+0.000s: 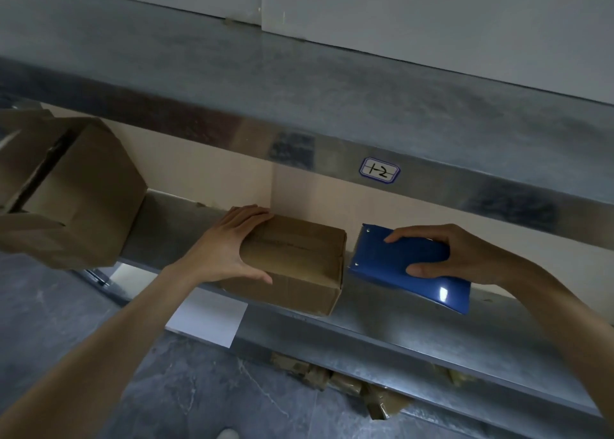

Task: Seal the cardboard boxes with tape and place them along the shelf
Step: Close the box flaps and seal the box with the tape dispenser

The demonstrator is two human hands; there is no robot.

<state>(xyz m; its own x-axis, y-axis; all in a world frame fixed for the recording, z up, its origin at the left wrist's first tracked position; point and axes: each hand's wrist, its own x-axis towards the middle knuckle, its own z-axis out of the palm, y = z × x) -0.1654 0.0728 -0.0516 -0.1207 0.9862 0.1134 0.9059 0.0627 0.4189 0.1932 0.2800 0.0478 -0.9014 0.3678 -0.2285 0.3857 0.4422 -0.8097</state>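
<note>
Nearest me, L forearm [99, 349] comes up from bottom left and R forearm [548, 305] comes in from the right edge, both reaching to the shelf [398, 332]. Small cardboard box [299, 262] sits mid-frame on that shelf, close to its front lip, flaps closed w/ a seam line down the top. Just right of it, across a narrow gap, is the blue tape dispenser [408, 272]; can't tell if it touches the surface.

Shelf is dull grey metal, running from left-centre down to lower right. A second metal shelf [299, 83] spans the frame above, w/ a handwritten label [379, 170] reading "1-2" on its front edge, right of centre. Beige back wall [212, 169] shows betw the two levels, white wall [432, 23] at top. Floor [83, 322] is dark grey, stone-look, lower left. A white sheet [206, 319] lies below the shelf edge, and cardboard scraps [332, 378] show under the shelf at bottom centre. Bigger carton [79, 199] at left edge, tilted, w/ a dark gap betw its flaps.

L hand [229, 242] grips the small box's left end, fingers curled over the far top edge, thumb on the near side. R hand [455, 252] grips the dispenser, fingers over its top, thumb on the near edge.

Box long axis runs left-right, roughly parallel to the shelf's front edge; the seam follows that axis.
</note>
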